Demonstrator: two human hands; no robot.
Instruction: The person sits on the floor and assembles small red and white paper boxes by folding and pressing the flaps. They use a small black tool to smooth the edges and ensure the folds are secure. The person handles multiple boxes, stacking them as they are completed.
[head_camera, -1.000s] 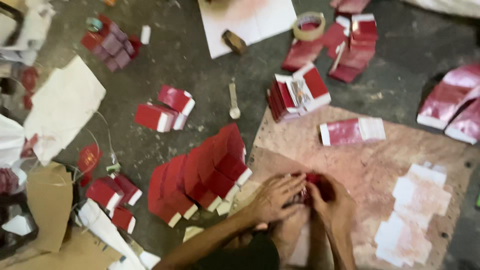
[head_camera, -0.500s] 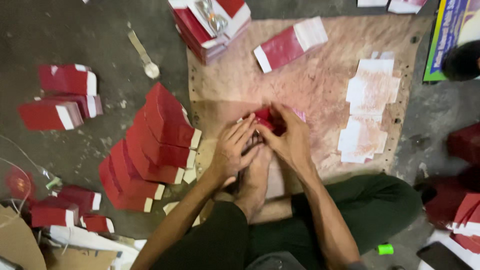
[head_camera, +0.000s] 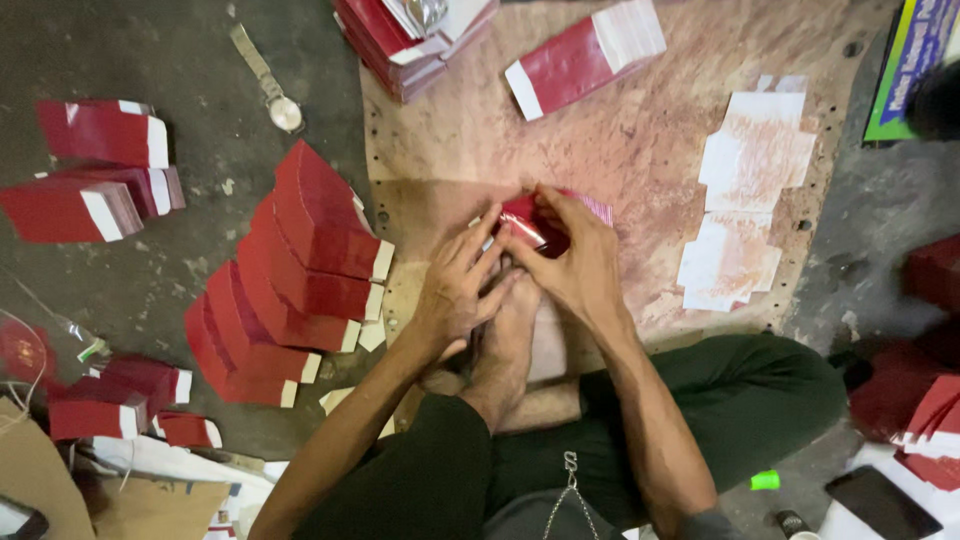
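Observation:
Both my hands work on one small red folded paper piece (head_camera: 530, 222) over a stained brown board (head_camera: 640, 150). My left hand (head_camera: 455, 290) pinches its left side with the fingertips. My right hand (head_camera: 570, 265) covers its right side, thumb pressed on the glossy red face. A bare foot (head_camera: 505, 340) rests on the board just below the hands. Most of the piece is hidden by my fingers.
A fanned row of red folded boxes (head_camera: 290, 270) lies left of the board. More red boxes (head_camera: 100, 160) sit at far left, a stack (head_camera: 410, 40) and a flat red blank (head_camera: 585, 55) at top. White paper pieces (head_camera: 745, 200) lie right. A wristwatch (head_camera: 270, 85) lies on the floor.
The view has shifted so the board and hands sit more central. Both hands stay closed on the red piece, fingers slightly rearranged around it.

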